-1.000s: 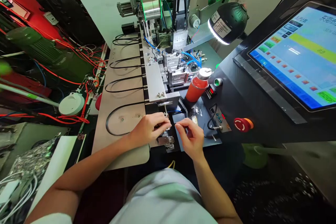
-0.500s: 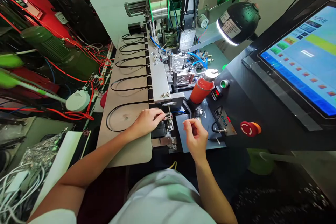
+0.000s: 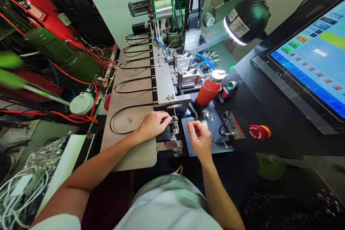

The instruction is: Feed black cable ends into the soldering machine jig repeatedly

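Nearby, the red bottle point(image 3: 207, 91) stands upright, contents hidden.

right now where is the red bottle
In the head view, the red bottle stands beyond the right hand, on the dark machine top, just left of the small red-lit display and the green button.

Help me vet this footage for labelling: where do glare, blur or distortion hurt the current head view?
Head view: the lamp glows white at its rim; a pale reflection streaks the touchscreen; a green object at the left edge is smeared; outer areas look stretched; the lower right sinks into darkness; left hand and right hand look fairly clear.
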